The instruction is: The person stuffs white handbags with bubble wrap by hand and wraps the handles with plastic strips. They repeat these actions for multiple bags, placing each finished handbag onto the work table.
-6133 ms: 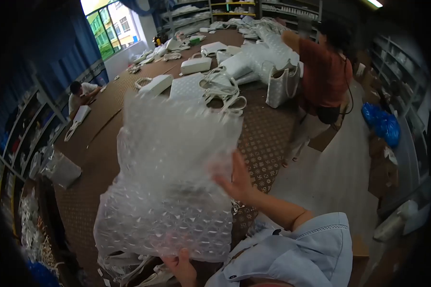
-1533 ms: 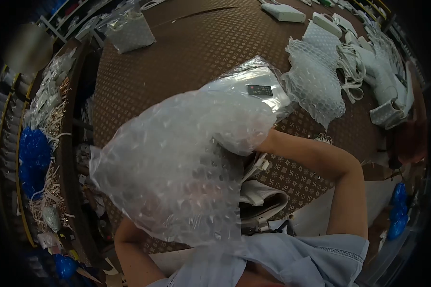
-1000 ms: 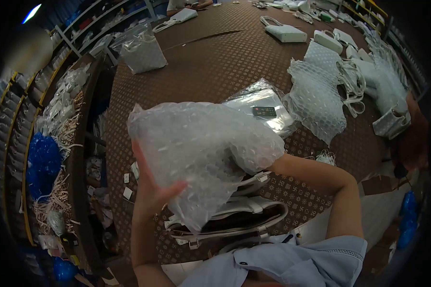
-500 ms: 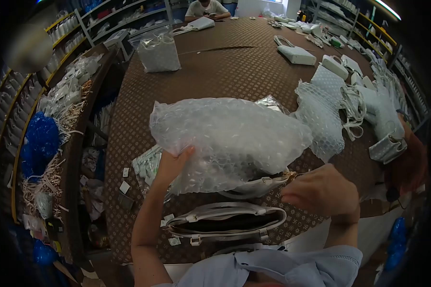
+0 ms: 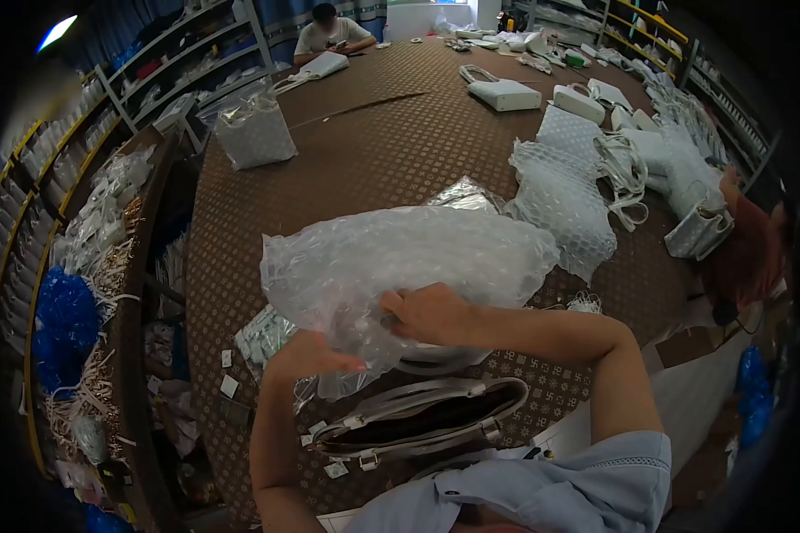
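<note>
A crumpled sheet of clear bubble wrap spreads across the table in front of me. My right hand pinches its near side around the middle. At the wrap's near left corner, my left hand has its thumb on the near side and its fingers partly hidden behind the plastic, closed on the sheet. Just below both hands stands a pale handbag, its top open and its dark inside showing. Another pale bag lies between them, mostly covered by the wrap.
More bubble wrap and white bags occupy the right side. A plastic-covered bag stands at the far left. One person sits at the far end; another person's sleeve is at right. Small packets lie near my left hand.
My right hand has moved left and inward onto the bubble wrap and now grips it. The wrap's near left part is bunched lower, with my left hand slightly lower too. The view has shifted.
</note>
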Motion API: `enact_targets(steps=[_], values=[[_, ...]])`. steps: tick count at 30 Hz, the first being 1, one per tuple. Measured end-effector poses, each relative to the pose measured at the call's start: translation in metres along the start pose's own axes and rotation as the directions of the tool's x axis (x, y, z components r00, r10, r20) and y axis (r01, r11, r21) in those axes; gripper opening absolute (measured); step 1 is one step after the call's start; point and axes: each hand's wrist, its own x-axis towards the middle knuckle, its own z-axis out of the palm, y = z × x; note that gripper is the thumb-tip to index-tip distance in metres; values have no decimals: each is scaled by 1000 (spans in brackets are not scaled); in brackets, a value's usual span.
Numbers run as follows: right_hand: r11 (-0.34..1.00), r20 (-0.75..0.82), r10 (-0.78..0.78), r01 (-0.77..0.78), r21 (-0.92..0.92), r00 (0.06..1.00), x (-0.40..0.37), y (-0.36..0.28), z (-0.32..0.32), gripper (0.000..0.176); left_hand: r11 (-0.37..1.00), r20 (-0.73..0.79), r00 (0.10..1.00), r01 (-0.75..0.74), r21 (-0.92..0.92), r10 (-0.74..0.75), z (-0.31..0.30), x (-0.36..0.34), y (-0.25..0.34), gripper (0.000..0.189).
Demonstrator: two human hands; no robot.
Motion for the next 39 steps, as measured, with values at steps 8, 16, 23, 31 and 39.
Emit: enact_targets(steps=[8, 16, 23, 31, 39], values=[[996, -130, -56, 64, 56, 990, -8, 11, 13, 31, 984, -119, 986, 97, -150, -115, -11, 30, 2, 55], [955, -413, 20, 104, 276, 910, -13, 10, 3, 36, 935, -265, 962, -39, -352, -60, -7, 57, -12, 40], [927, -367, 207, -62, 370, 907, -23, 2, 1, 21, 901, -271, 955, -7, -433, -123, 4, 76, -11, 36], [879, -649, -471, 377, -291, 598, -11, -17, -27, 30, 978, -219, 973, -117, -176, 77, 16, 60, -7, 40], [925, -604, -375, 327, -194, 703, -16, -16, -44, 33, 977, -32, 986, 166, 131, -163, 9, 46, -1, 50]])
